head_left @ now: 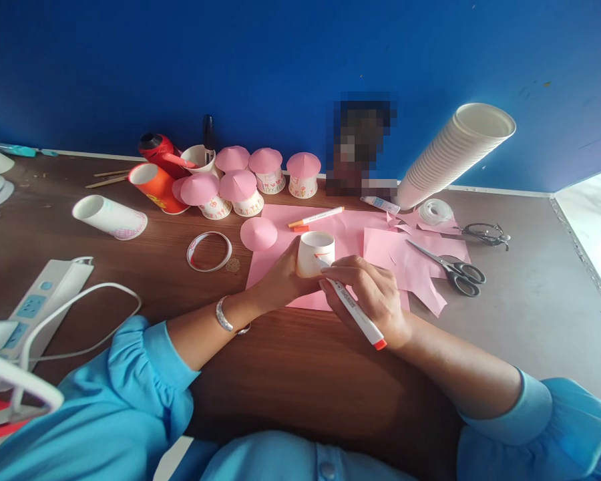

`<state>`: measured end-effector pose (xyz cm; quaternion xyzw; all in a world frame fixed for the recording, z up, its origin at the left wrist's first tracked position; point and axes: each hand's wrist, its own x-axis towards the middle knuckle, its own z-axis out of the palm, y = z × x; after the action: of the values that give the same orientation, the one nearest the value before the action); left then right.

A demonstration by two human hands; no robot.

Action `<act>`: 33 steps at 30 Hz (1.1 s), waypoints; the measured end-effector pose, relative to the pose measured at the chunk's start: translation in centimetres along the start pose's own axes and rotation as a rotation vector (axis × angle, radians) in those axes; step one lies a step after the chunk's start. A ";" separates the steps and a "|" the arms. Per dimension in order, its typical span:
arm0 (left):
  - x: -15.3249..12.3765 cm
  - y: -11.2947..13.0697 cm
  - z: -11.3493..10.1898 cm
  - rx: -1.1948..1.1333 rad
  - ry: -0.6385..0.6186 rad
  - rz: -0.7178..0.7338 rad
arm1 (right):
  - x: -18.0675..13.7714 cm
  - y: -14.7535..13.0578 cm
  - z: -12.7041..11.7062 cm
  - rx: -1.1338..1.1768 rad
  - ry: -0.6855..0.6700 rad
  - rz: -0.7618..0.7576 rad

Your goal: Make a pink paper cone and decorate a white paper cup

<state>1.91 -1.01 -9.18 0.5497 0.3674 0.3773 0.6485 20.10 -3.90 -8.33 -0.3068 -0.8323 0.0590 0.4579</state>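
Observation:
My left hand point(282, 280) is wrapped round a small white paper cup point(315, 252) that stands upside down on a pink paper sheet point(330, 230). A short orange line shows on the cup's side. My right hand point(373, 294) pinches a white marker with an orange end point(353, 308), its tip touching the cup's wall. A pink paper cone point(258, 233) lies just left of the cup. An orange pen point(315, 217) rests on the sheet behind it.
Several cups capped with pink cones point(240, 192) stand at the back by the blue wall. A tall stack of white cups point(451, 155) leans at right. Scissors point(453, 270) lie on pink scraps. A tape ring point(209, 251), a lying cup point(110, 217) and a power strip point(35, 300) are at left.

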 end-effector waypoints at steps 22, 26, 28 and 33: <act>0.1 0.2 -0.1 0.016 0.010 -0.081 | -0.1 -0.1 0.3 0.014 0.002 -0.004; 0.0 -0.2 -0.3 -0.027 0.011 -0.087 | 0.0 -0.1 0.1 0.030 0.013 -0.001; 0.0 -0.5 -0.5 -0.054 0.015 -0.091 | 0.1 -0.1 -0.1 0.042 0.004 0.010; 0.0 -1.1 -1.0 -0.101 -0.014 -0.101 | 0.3 -0.1 -0.4 0.023 0.006 0.049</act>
<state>1.17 -0.69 -10.42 0.4997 0.3704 0.3582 0.6963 20.28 -3.86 -7.79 -0.3218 -0.8225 0.0787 0.4623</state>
